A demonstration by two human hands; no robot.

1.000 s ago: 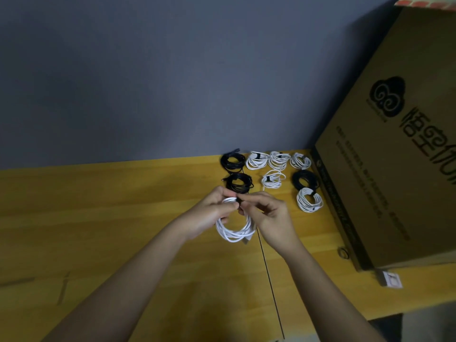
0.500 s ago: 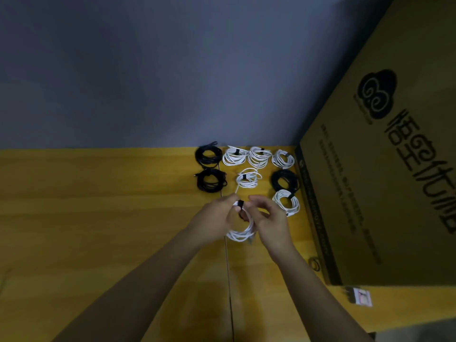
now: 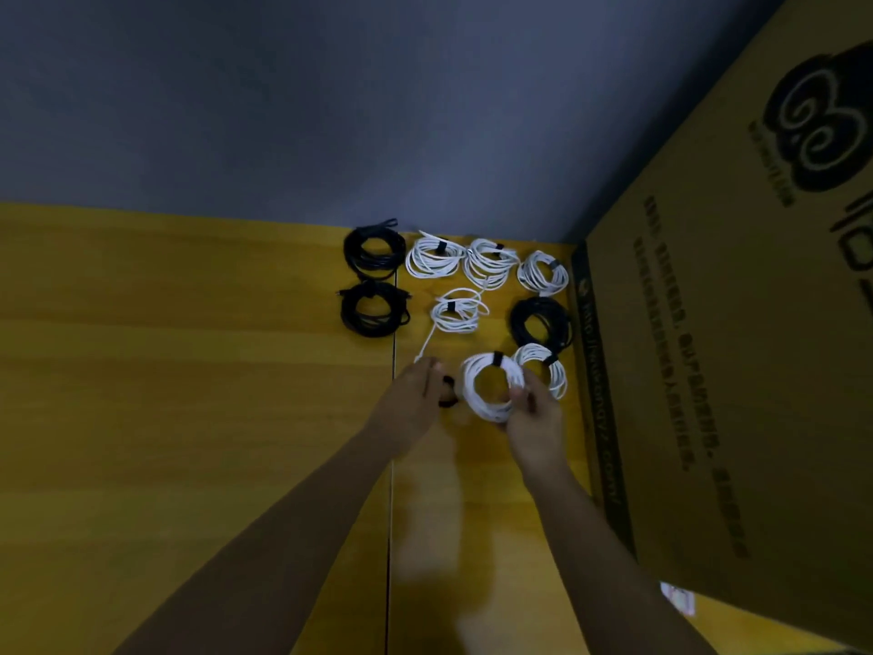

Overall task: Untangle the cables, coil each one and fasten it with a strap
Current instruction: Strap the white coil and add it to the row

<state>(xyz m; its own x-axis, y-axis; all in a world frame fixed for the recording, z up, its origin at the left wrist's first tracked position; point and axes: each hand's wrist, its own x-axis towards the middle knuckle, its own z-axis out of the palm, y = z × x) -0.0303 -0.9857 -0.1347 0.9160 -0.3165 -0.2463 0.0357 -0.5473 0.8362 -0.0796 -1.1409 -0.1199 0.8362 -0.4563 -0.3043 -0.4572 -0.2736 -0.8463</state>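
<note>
White coil point(image 3: 491, 387) with a black strap point(image 3: 497, 357) at its far edge hangs just above the table point(image 3: 189, 371) — pinched at its near-right rim by the right hand point(image 3: 531, 413). Left hand point(image 3: 415, 394), just left of it, has curled fingers around something dark, unclear what. The free spot among the finished coils point(image 3: 453, 286) lies directly beneath — the right hand is nearer.
</note>
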